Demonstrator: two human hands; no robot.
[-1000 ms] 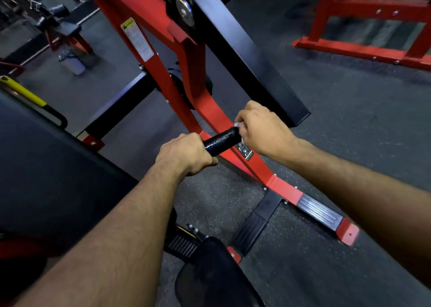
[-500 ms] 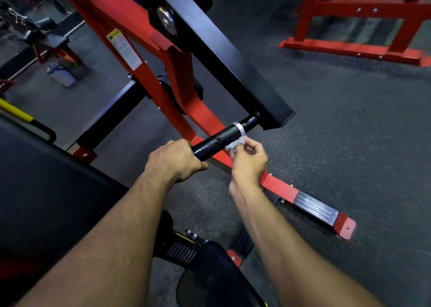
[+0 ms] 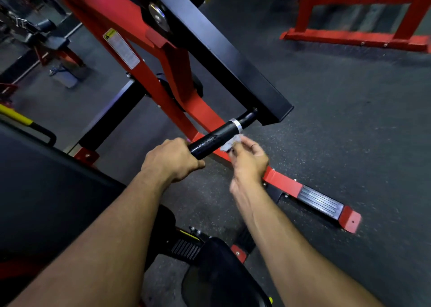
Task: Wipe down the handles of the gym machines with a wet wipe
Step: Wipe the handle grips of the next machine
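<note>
Gym, dark speckled rubber floor [image 3: 338,124]. Left hand [image 3: 171,159] clasps black cylindrical rubber handle [image 3: 214,140]; right hand [image 3: 249,158] pinches crumpled white wet wipe [image 3: 229,143] beneath it. Advisable: wrap wipe fully round handle, stroke lengthwise.

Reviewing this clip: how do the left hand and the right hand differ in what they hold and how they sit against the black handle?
The left hand wraps the near end of the black handle from above; the right hand does not wrap it, sitting beside and below its far part. The left hand holds only the bar; the right hand pinches a crumpled wet wipe against the handle's underside. Both forearms are bare.
</note>
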